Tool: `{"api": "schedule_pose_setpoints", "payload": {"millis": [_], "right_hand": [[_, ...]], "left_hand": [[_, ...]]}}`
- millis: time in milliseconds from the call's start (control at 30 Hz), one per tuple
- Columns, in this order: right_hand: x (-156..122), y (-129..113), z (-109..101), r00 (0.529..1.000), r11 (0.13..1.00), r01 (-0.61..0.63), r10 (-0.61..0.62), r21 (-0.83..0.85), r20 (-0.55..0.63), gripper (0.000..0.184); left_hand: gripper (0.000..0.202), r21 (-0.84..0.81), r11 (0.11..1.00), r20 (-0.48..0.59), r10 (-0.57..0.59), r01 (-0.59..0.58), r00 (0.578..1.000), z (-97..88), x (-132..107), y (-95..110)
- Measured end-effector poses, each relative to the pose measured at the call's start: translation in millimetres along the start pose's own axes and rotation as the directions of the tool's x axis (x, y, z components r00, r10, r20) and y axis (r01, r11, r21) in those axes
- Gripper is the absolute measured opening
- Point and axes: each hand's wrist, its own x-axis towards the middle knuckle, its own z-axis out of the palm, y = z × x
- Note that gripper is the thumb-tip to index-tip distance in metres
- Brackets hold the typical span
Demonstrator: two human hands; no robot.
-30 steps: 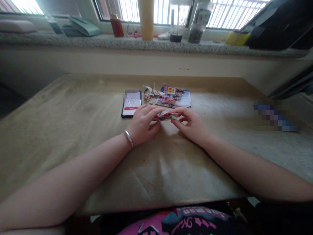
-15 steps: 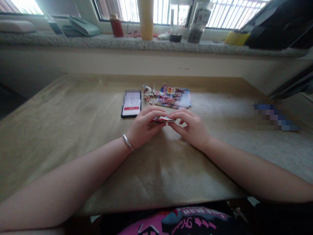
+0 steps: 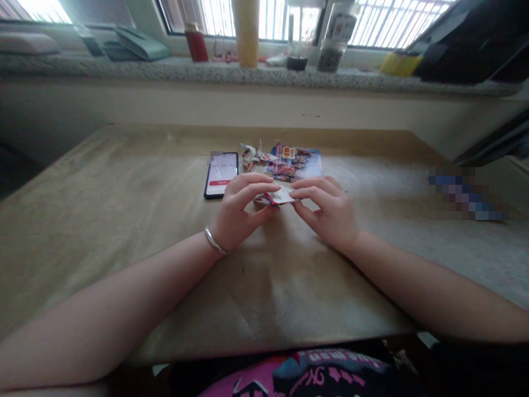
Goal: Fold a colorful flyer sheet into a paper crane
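Note:
Between my two hands is a small piece of folded paper (image 3: 281,195), white on its upper face with red and dark print at its left side. My left hand (image 3: 243,207), with a silver bangle at the wrist, pinches its left part between fingers and thumb. On the right edge my right hand (image 3: 326,207) closes with fingertips above and thumb below. Just beyond the hands lie folded paper shapes (image 3: 250,156) in white and red. Beside them is a stack of colourful printed sheets (image 3: 303,162). Part of the paper's underside is hidden by my fingers.
A phone (image 3: 221,175) with a lit screen lies left of the paper shapes on the tan table (image 3: 124,220). Far right is a blurred-out bluish item (image 3: 467,197). Bottles and jars, among them a red bottle (image 3: 196,44), stand on the granite windowsill (image 3: 165,69).
The paper has opened out or turned, so a white face now shows where a narrow folded edge was. Both hands have moved slightly apart.

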Motion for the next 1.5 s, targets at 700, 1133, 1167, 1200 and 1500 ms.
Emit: {"api": "schedule_pose_setpoints", "payload": {"millis": [700,1133,1167,1200,1500], "right_hand": [[2.5,-1.8,-0.5,0.999,0.984,0.024,-0.017,0.179,-0.038,0.009],[1.7,-0.9,1.2,0.999,0.979,-0.007,0.015,0.205,-0.038,0.007],[1.7,-1.0,1.5,0.999,0.978,-0.015,0.022,0.207,-0.035,0.006],[1.7,-1.0,1.8,0.999,0.978,-0.020,0.028,0.209,-0.034,0.006],[2.4,-0.7,1.4,1.000,0.974,0.002,0.002,0.228,-0.018,0.011]], "left_hand": [[0.019,-0.222,0.958,0.014,-0.181,0.179,0.983,0.9,-0.4,5.4],[0.005,-0.134,0.989,-0.044,-0.074,0.067,0.996,-0.3,0.3,3.9],[0.005,-0.139,0.988,-0.043,-0.076,0.069,0.996,-0.1,0.1,3.3],[0.005,-0.144,0.987,-0.040,-0.076,0.070,0.996,0.0,-0.1,2.7],[0.006,-0.157,0.982,-0.035,-0.114,0.107,0.993,0.4,-0.6,1.1]]}}
